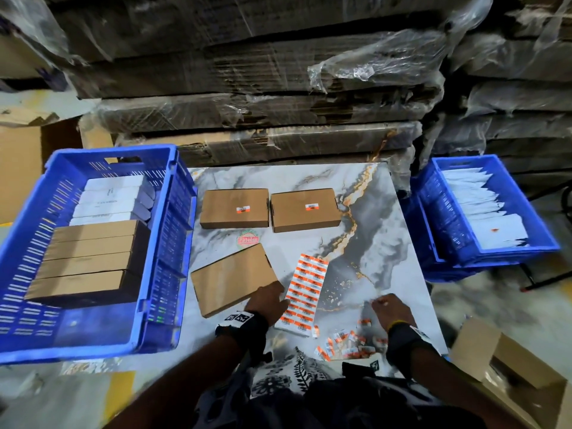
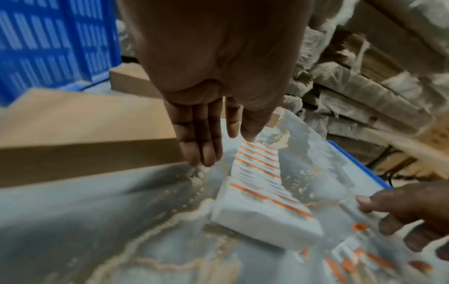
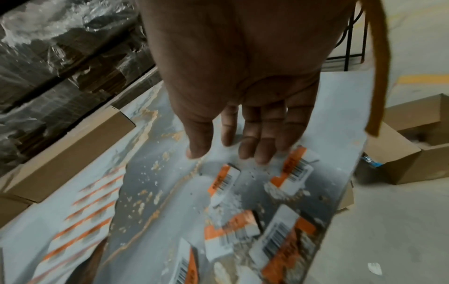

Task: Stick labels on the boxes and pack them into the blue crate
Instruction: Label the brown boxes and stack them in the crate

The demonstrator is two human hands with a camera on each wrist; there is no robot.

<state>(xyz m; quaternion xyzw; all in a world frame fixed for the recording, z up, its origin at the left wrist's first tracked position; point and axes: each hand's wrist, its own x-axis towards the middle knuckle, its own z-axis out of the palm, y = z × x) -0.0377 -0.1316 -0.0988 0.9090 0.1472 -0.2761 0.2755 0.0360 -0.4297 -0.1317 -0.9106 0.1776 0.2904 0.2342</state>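
A plain brown box (image 1: 233, 283) lies tilted on the marble table (image 1: 371, 230), with no label showing on it. Two more brown boxes (image 1: 234, 208) (image 1: 305, 209) behind it each carry an orange-and-white label. My left hand (image 1: 280, 294) hovers with straight fingers (image 2: 194, 153) between the plain box (image 2: 85, 124) and a label sheet (image 1: 305, 292) and holds nothing. My right hand (image 1: 376, 303) is spread open (image 3: 226, 155) above loose labels (image 3: 223, 180) near the table's front. The large blue crate (image 1: 173, 243) at left holds rows of brown and white boxes.
A smaller blue crate (image 1: 448, 243) with white packets stands to the right of the table. An open cardboard carton (image 1: 510, 360) sits on the floor at front right. Plastic-wrapped stacks of flat cardboard (image 1: 278, 88) wall off the back.
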